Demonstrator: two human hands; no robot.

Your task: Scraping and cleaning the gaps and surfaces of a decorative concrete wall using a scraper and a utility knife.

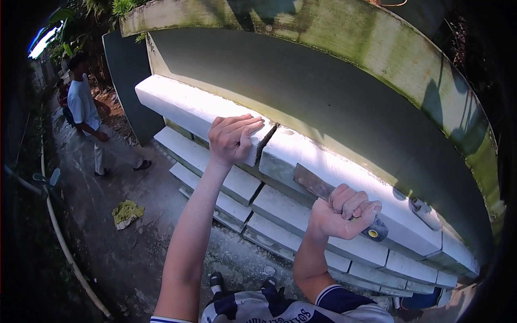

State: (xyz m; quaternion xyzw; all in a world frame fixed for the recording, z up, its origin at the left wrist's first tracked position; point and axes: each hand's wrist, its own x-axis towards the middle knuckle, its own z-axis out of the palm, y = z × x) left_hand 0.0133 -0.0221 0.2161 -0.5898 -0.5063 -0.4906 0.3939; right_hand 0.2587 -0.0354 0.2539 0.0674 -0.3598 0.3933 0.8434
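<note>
My left hand (234, 137) lies on top of a white building block (183, 99), fingers stretched over its right end and thumb bent in. A dark joint with grey mortar, narrow and uneven, separates it from the neighbouring white block (334, 169). My right hand (347, 210) is closed round the dark handle of a putty knife (313, 182). Its flat, stained blade points up and left, in front of the right block's face. Whether the blade touches the block I cannot tell. Both blocks belong to the top course of a stepped, curved stack of blocks (285, 210).
A mossy concrete ledge (344, 32) arches over the blocks, with a grey wall (323, 91) behind. A grey tube-shaped object (425, 213) lies at the right. Left, a person (83, 113) walks past a crumpled yellow-green cloth (128, 214) and a long pipe (62, 242).
</note>
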